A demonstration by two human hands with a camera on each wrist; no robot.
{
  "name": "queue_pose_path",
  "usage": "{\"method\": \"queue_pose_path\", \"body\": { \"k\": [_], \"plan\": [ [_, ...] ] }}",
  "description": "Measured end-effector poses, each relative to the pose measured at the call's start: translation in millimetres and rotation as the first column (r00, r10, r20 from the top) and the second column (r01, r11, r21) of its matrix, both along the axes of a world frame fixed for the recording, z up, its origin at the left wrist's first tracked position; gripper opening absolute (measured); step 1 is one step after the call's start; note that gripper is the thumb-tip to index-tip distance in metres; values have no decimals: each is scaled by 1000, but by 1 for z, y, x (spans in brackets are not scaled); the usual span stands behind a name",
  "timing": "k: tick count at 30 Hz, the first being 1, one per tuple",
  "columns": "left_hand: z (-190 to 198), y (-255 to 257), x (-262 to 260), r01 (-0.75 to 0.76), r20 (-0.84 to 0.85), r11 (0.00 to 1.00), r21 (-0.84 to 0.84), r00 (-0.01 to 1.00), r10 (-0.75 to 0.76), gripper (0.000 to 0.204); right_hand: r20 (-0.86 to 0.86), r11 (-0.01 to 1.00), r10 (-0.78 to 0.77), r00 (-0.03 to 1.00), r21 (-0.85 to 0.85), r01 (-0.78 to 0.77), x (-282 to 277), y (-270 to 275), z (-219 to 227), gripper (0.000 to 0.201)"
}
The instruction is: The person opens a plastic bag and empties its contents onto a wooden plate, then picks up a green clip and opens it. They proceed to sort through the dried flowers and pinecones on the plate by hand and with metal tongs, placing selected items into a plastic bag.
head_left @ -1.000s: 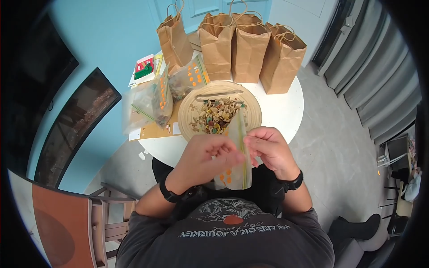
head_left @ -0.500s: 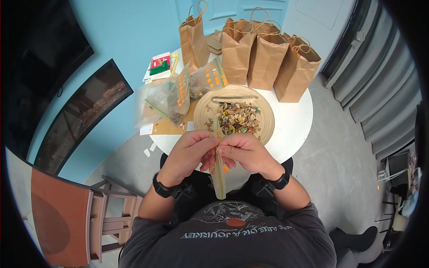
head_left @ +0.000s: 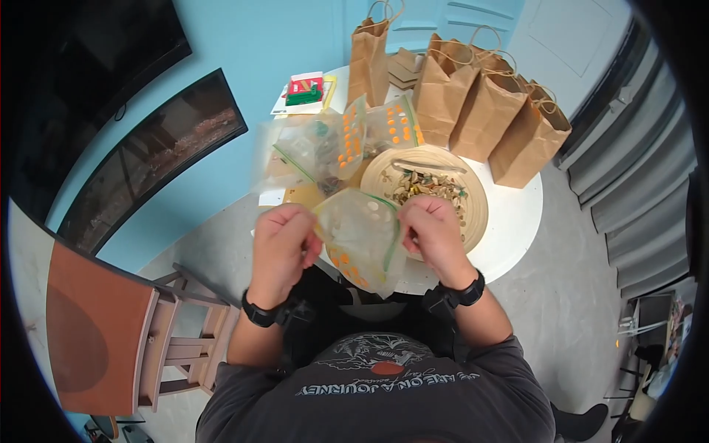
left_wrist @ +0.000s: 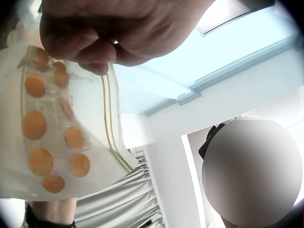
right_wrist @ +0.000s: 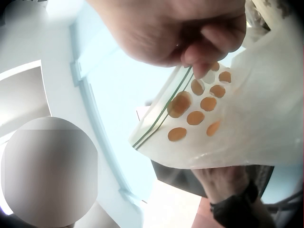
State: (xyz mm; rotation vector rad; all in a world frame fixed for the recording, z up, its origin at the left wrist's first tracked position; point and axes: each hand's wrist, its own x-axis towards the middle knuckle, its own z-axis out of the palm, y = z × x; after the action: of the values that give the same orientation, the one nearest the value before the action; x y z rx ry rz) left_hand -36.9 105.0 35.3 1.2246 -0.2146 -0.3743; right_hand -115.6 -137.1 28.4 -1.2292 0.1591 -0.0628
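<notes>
Both hands hold a clear zip bag (head_left: 358,232) with orange dots, its mouth spread apart, over the table's near edge. The left hand (head_left: 284,240) pinches one side of the mouth; the right hand (head_left: 434,235) pinches the other. In the left wrist view the left hand (left_wrist: 114,28) grips the bag (left_wrist: 52,137) beside its yellow zip line. In the right wrist view the right hand (right_wrist: 185,33) grips the bag (right_wrist: 199,123) at the green zip line. Beyond the right hand, dried pieces (head_left: 425,184) lie on a round woven tray (head_left: 478,203). Whether the bag holds anything is unclear.
Several brown paper bags (head_left: 443,88) stand along the table's back and right. Filled zip bags (head_left: 351,140) with orange dots lie left of the tray. A red and green packet (head_left: 304,90) lies at the back left. A wooden stool (head_left: 193,332) stands lower left.
The hands have moved apart, and the bag's mouth has spread from narrow to wide. The head view has shifted, so the table and its things appear farther right.
</notes>
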Motion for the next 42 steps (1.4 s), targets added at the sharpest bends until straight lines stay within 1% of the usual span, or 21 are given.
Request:
{"method": "queue_pose_path", "body": {
  "k": [3,4,5,6,8,10,11,13,14,16,17,19,20,22,24,26,30,32,33,39,42],
  "plan": [
    [2,27,9,-48,82,989,138,996,37,24,71,954,-3,998,-299,24,20,-3,3,26],
    [3,33,10,-70,124,976,206,991,45,24,77,955,2,997,-296,22,30,-2,8,26],
    [4,39,10,-74,132,975,209,990,47,24,58,879,0,998,-475,28,42,0,15,29],
    [5,44,10,-57,135,975,216,990,28,24,40,770,-8,999,-637,32,55,0,22,33],
    [6,51,8,-43,146,973,228,989,9,25,216,404,-144,966,-878,257,98,-10,31,48],
    [9,54,5,-56,169,973,224,985,18,26,344,238,-235,909,-886,397,150,-27,26,53],
    [10,56,4,-58,180,972,229,983,17,26,353,243,-238,905,-880,407,171,-32,28,53],
    [13,58,2,-83,198,964,252,980,32,25,-111,556,-178,978,-831,7,203,-37,30,55],
    [15,60,0,-80,209,964,255,978,26,25,-101,560,-184,978,-828,20,213,-36,22,55],
    [17,61,-2,-103,223,955,277,974,41,25,-26,639,80,996,-766,-72,226,-31,14,45],
    [19,62,-2,-113,236,953,281,971,45,26,-18,642,66,998,-765,-56,226,-31,15,45],
    [18,65,-1,-115,242,955,272,969,48,26,133,812,12,991,-580,68,203,-29,38,39],
    [16,66,1,-126,237,956,263,969,63,26,129,810,-10,992,-580,83,186,-35,55,39],
    [16,62,5,-140,253,960,244,964,77,26,257,742,-119,959,-619,258,142,-51,93,36],
    [19,54,9,-134,272,962,238,960,67,26,272,558,-165,948,-767,317,101,-80,122,38],
    [18,46,15,-121,277,968,221,959,57,26,281,468,-208,937,-812,348,66,-113,135,40],
    [14,26,27,-104,301,978,183,953,45,27,233,428,-111,966,-866,258,14,-174,144,39],
    [19,13,28,-85,282,979,185,959,30,26,71,110,-89,994,-991,81,-11,-185,150,37],
    [18,8,30,-81,281,977,196,959,23,27,106,70,-97,990,-991,113,-20,-185,146,36],
    [17,-7,39,-90,328,960,264,945,-2,27,-115,11,-329,937,-993,-118,-39,-226,128,33],
    [13,-16,43,-126,381,937,327,925,-9,26,38,-58,-272,962,-998,23,-35,-251,109,32]
  ]
}}
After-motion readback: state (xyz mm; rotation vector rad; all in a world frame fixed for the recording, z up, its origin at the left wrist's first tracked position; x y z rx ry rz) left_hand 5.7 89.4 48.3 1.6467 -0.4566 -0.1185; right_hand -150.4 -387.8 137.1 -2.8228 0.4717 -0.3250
